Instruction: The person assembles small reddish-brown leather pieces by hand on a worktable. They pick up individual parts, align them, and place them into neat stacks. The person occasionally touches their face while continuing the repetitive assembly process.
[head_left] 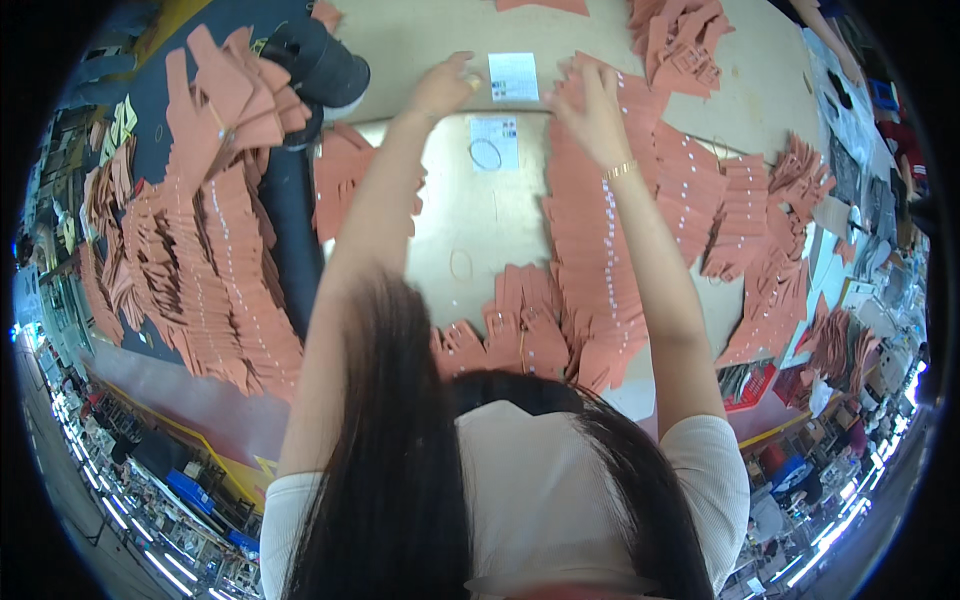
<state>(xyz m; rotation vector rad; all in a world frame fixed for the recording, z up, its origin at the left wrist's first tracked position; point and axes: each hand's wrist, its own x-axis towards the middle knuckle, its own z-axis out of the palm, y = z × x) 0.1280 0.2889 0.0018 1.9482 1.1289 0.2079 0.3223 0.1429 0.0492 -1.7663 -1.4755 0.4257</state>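
My left hand (446, 90) is over the far part of the tan tabletop, left of a printed white paper sheet (513, 78). Its fingers are bent but apart, and I see nothing between them. On the other side of that sheet, my right hand (592, 118) hovers over or touches the far end of a long overlapping row of salmon-coloured cut pieces (590, 260); I cannot tell which. Its thumb and fingers are spread. Small white stickers dot the row. Nearer me lies a second sheet (508, 130) with a dark rubber band (485, 154) on it.
Another rubber band (460, 265) lies on the shiny board (495, 220). Bundles of salmon pieces (215, 100) and long rows (240, 280) fill the left, beside a black cap (318, 68). More stacks (685, 45) stand at the right. A red basket (750, 388) is low at right.
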